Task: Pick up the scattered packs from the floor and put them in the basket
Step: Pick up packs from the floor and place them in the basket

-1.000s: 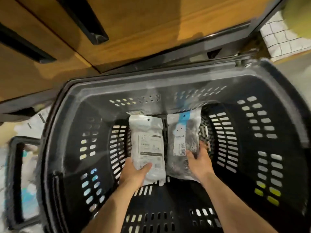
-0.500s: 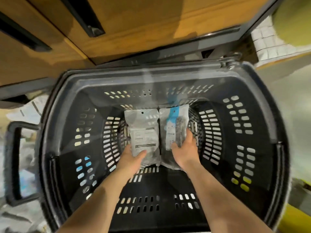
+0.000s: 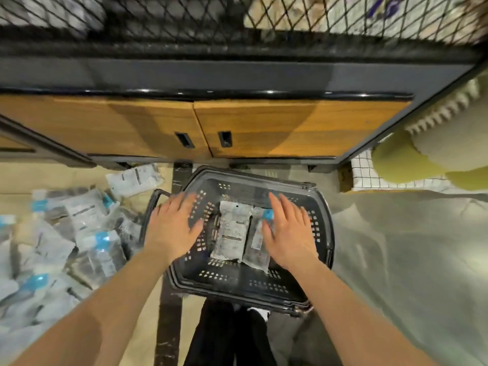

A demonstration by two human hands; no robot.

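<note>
**Two hands spread open over a basket [image 3: 237,283] on the floor**

The dark plastic basket stood on the floor in front of the wooden cupboard doors [image 3: 264,128]. Its handle [image 3: 153,207] was folded out to the left. On its bottom lay a white pack [image 3: 232,231] and a blue-tabbed pack [image 3: 257,249], flat and side by side, their long edges touching.

The left hand [image 3: 173,228] hung over the basket's left wall, palm down, with its fingers straight and fanned out, grasping nothing. The right hand [image 3: 287,233] was held the same way over the right half, released and flat. In this view it covered part of the blue-tabbed pack. Whether either hand touched anything could not be told, as both were blurred.

To the left of the basket a heap of packs [image 3: 66,233] lay scattered on the floor, many with blue tabs. A single pack [image 3: 134,178] lay apart from them, near the foot of the cupboard. Black wire mesh [image 3: 184,17] ran above the cupboard. The person's dark trousers [image 3: 227,334] showed just below the basket, and a checked cloth [image 3: 369,178] lay at the right.
</note>
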